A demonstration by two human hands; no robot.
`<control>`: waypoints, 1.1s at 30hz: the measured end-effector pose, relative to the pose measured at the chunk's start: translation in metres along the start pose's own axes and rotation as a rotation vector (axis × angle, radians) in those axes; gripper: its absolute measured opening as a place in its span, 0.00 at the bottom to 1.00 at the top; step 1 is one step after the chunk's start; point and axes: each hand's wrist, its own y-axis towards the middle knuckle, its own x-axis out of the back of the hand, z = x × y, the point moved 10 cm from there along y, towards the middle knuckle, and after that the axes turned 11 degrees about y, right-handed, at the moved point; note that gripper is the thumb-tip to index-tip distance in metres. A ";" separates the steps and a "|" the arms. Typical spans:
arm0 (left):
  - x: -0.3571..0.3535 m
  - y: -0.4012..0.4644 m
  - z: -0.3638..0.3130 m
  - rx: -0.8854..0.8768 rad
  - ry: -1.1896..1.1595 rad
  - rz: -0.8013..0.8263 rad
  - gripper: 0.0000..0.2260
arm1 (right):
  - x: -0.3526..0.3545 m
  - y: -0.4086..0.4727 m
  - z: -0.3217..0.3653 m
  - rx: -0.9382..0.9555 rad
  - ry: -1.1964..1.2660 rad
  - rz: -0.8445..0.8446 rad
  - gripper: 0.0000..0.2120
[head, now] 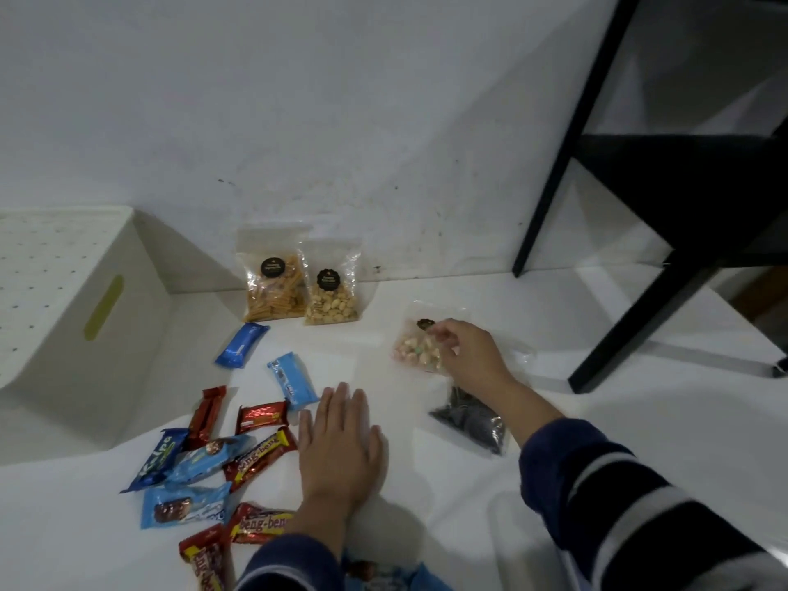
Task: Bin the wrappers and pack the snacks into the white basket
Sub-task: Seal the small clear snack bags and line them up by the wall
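Snacks lie scattered over the white surface (426, 484) in front of you, none of them in the white basket (76, 317), which sits at the left against the wall, a matte plastic box dotted with small holes and cut with a yellow-green handle slot. Two clear pouches lean upright on the wall, touching each other: the pouch of orange sticks (275, 283) and the pouch of pale nuts (331, 292), each with a round black label. Nearer you, glossy foil bars crowd together and partly overlap: a dark blue bar (243, 345), a light blue bar (293, 379), two small red bars (261, 417), a blue Kalpa bar (158, 460), and red Beng-Beng bars (261, 460) with yellow lettering.

Your right hand (469, 354) reaches forward with the wrist bent down, and its grip is pinched closed, thumb and fingertips on the crinkly clear pouch of pastel candies (415, 349) near its black label. Just beside your forearm lies a clear pouch of dark pieces (473, 420), shiny and creased. Your left hand (339, 445) rests flat, palm down, fingers straight and close together, its grip opened wide and holding nothing, beside the Beng-Beng bars. Both sleeves are navy with pale stripes. A black frame (639, 206) stands at the right.
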 end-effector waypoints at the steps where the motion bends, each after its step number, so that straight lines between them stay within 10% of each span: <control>1: 0.003 0.001 -0.003 0.033 -0.023 -0.003 0.27 | 0.013 -0.007 -0.008 -0.007 -0.048 -0.021 0.16; 7: 0.029 -0.001 -0.093 -0.068 -0.234 -0.096 0.31 | 0.084 -0.022 -0.066 -0.240 -0.273 -0.174 0.20; 12: 0.017 0.007 -0.136 -0.140 -0.205 -0.002 0.41 | 0.088 -0.032 -0.116 -0.576 0.350 -0.279 0.28; 21: 0.007 -0.014 -0.109 -0.079 -0.255 -0.015 0.44 | 0.094 -0.041 -0.066 -0.442 0.471 -0.218 0.02; 28: 0.000 -0.057 -0.081 -0.064 -0.410 0.053 0.46 | 0.084 -0.076 -0.007 -0.279 -0.008 0.210 0.04; 33: 0.000 -0.074 -0.078 -0.058 -0.408 0.097 0.45 | 0.082 -0.091 0.012 -0.191 -0.150 0.169 0.07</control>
